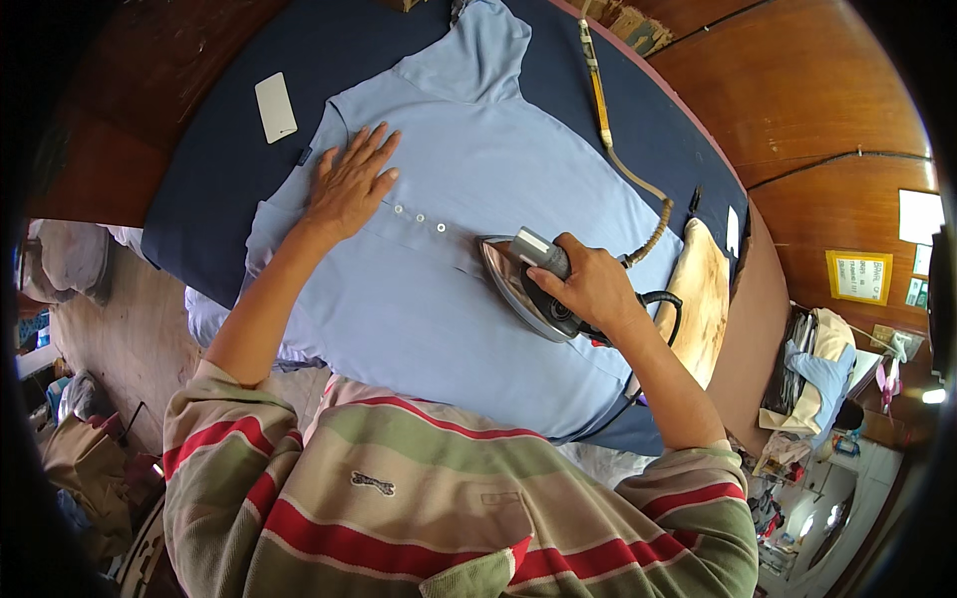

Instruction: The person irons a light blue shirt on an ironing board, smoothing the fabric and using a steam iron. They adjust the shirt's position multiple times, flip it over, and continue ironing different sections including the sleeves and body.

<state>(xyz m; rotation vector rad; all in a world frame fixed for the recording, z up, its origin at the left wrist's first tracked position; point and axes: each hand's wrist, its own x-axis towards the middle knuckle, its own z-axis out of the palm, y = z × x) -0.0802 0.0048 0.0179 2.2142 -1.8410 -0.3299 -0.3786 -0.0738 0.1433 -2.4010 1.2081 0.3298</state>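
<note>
A light blue polo shirt [469,159] lies spread flat on a dark blue padded ironing table [229,149]. My left hand [349,184] presses flat on the shirt, fingers apart, just left of the white button placket [419,216]. My right hand [590,284] grips the dark handle of a metal clothes iron [518,284], which is tipped so its shiny soleplate shows, resting on the shirt's middle right. The iron's braided cord [638,184] runs up and away along the table's right side.
A white card-like object [275,107] lies on the table near the shirt's left sleeve. A tan scorched pad [698,299] sits at the table's right end. Brown wooden walls stand behind, and piles of clothes [812,374] lie at lower right.
</note>
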